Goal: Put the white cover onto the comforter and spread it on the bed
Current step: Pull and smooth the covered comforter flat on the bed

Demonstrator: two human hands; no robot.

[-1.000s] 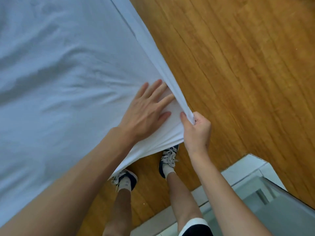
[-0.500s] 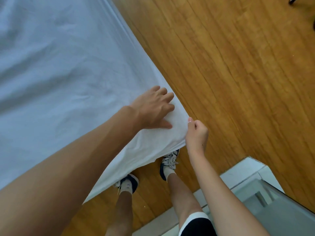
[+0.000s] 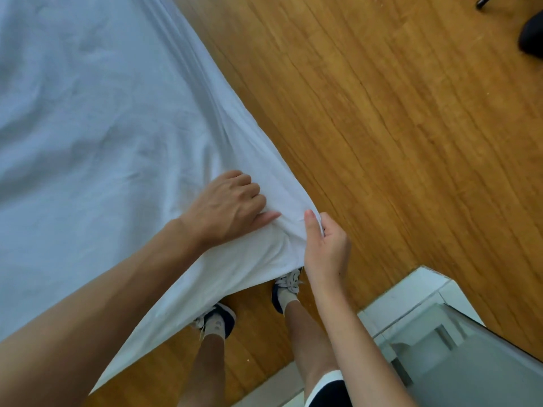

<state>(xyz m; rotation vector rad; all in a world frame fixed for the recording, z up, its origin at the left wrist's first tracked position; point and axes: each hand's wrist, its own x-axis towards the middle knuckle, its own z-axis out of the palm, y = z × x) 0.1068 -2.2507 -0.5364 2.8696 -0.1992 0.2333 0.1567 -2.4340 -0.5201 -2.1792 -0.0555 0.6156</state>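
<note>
Since one second ago, the left hand point(image 3: 227, 208) changes from flat, spread fingers to curled fingers that bunch the white cover point(image 3: 102, 127) near its corner. The right hand point(image 3: 324, 245) pinches that corner between thumb and fingers, and it holds the corner above the wooden floor point(image 3: 382, 127). Most of the cover lies spread over the bed at the left, and its edge hangs beside the person's shoes point(image 3: 286, 284).

If the right hand pulls too strongly, I think the corner can slip from the pinch, or the cloth can slide off the bed toward the floor. The comforter is not visible, so I cannot tell if it is inside the cover. The bed frame is hidden also. A dark object point(image 3: 531, 36) at the top right is cut off.
</note>
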